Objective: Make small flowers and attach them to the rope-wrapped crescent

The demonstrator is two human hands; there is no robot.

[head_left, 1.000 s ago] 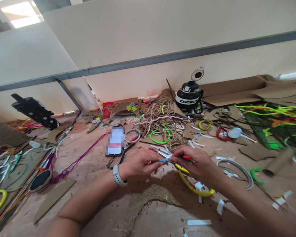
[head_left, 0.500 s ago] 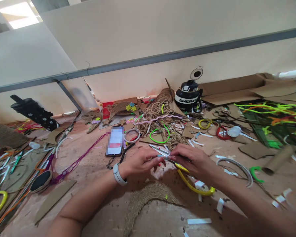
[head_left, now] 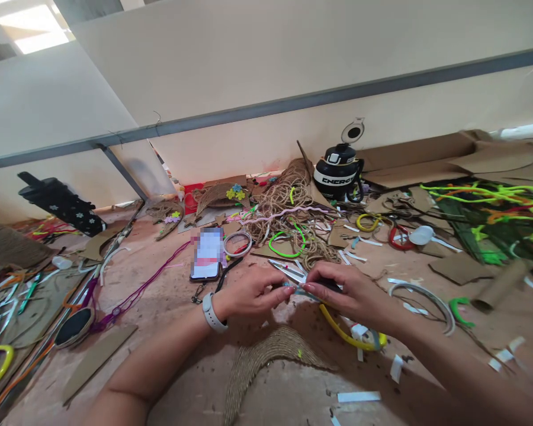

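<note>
Near: twine-wound crescent (head_left: 266,357) flat on the table (head_left: 293,399). Just beyond, mid-scene, left hand (head_left: 258,291) and right hand (head_left: 344,291) both pinch what looks like a thin blue strip (head_left: 300,290), mostly hidden by fingers. Scissor blades (head_left: 283,270) just behind; phone (head_left: 207,255) farther left, black bottle (head_left: 337,171) far right.

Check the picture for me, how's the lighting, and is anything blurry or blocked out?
In the head view, glare washes out the opening at upper left; same view, soft shadows darken the table below the left hand and right hand; same view, square blocks mask part of the phone, and the blue strip between the hands looks soft.
</note>
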